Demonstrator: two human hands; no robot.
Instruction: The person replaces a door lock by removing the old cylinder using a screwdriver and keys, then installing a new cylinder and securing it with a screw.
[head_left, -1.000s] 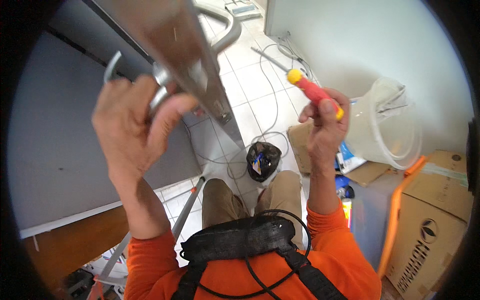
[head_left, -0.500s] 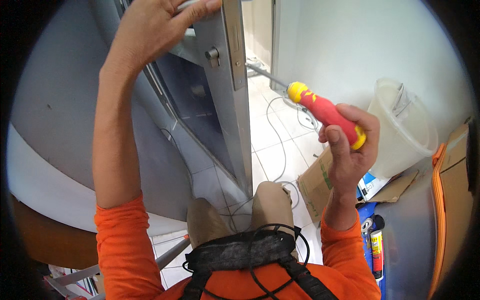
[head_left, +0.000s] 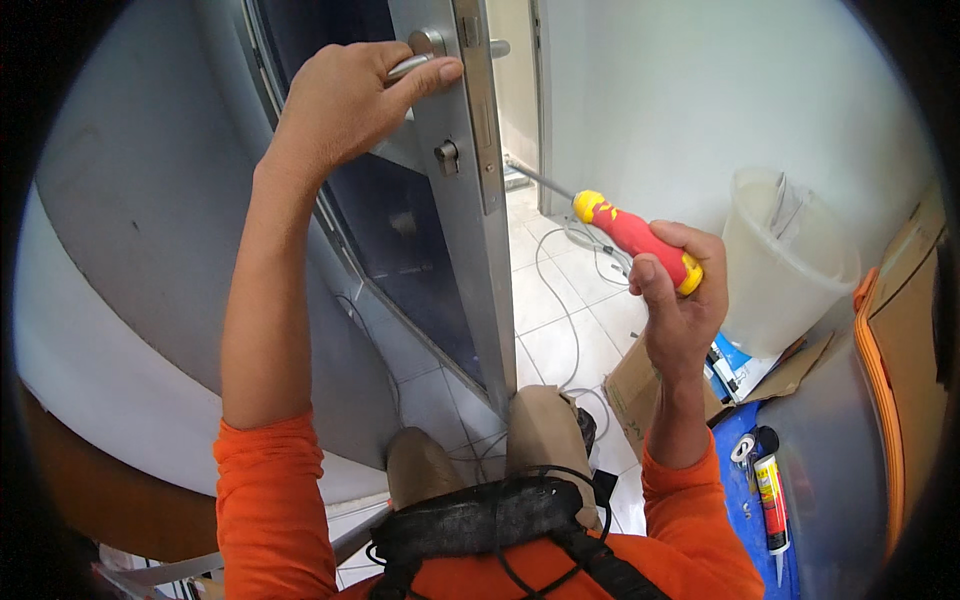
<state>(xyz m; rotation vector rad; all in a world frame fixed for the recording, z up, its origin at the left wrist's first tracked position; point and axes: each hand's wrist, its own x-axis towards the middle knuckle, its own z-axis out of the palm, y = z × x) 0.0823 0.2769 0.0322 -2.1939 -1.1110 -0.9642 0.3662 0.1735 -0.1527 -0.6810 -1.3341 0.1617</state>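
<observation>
My left hand [head_left: 345, 105] is closed on the silver lever handle [head_left: 408, 64] of an open grey metal door [head_left: 462, 265] with a dark lower panel [head_left: 390, 235]. Below the handle sits a lock cylinder [head_left: 447, 156]; a metal lock plate [head_left: 489, 175] runs along the door's edge. My right hand [head_left: 680, 290] grips a screwdriver [head_left: 635, 235] with a red and yellow handle. Its shaft points up-left toward the door's edge, the tip close beside the plate; I cannot tell if it touches.
A translucent bucket [head_left: 780, 280] stands by the white wall [head_left: 720, 90]. Cardboard [head_left: 625, 395], a sealant tube [head_left: 775, 505] and an orange-edged item [head_left: 875, 390] lie at the right. Cables [head_left: 570, 335] snake over the floor tiles. A ladder rail [head_left: 180, 568] shows lower left.
The view has shifted and the door now appears more upright. Since half a second ago, my left hand has moved lower and rightward in view; the screwdriver sits slightly lower, still in my right hand.
</observation>
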